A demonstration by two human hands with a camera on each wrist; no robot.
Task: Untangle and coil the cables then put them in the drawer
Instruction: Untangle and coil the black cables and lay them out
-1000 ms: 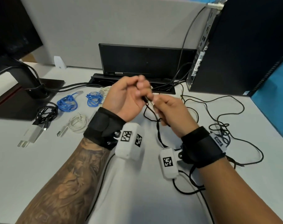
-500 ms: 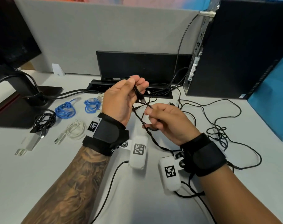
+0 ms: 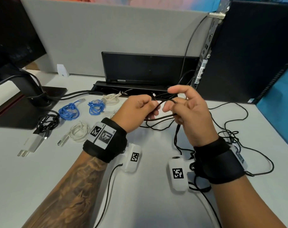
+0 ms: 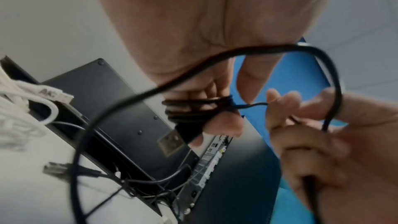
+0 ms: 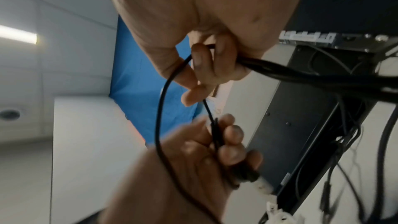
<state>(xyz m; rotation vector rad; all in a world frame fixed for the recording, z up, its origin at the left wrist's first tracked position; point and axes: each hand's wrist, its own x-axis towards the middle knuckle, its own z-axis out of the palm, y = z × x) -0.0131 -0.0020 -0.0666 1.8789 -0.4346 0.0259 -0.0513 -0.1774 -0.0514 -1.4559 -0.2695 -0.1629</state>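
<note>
Head view: above the desk [image 3: 41,178], the left hand [image 3: 136,111] clenches a cable [image 3: 158,120] bundle; the right hand [image 3: 189,112] at 3 o'clock pinches its strand.

Left wrist: coils [image 4: 198,108] run across the fingers [image 4: 224,123], plug [image 4: 172,142] toward 7.

Right wrist: slack loops toward 7 o'clock; the right is nearer it.

monitor stand [image 3: 24,89] left | computer tower [image 3: 248,51] right | grey partition [image 3: 107,33] behind

A black USB cable [image 3: 158,120] runs between the fingers [image 3: 176,89], while left of them on the pale grey worktop [image 3: 33,175] lie two blue coils [image 3: 68,111], white coils [image 3: 79,131], and black wristbands [image 3: 105,140] carrying black-and-white square-patterned tags.
</note>
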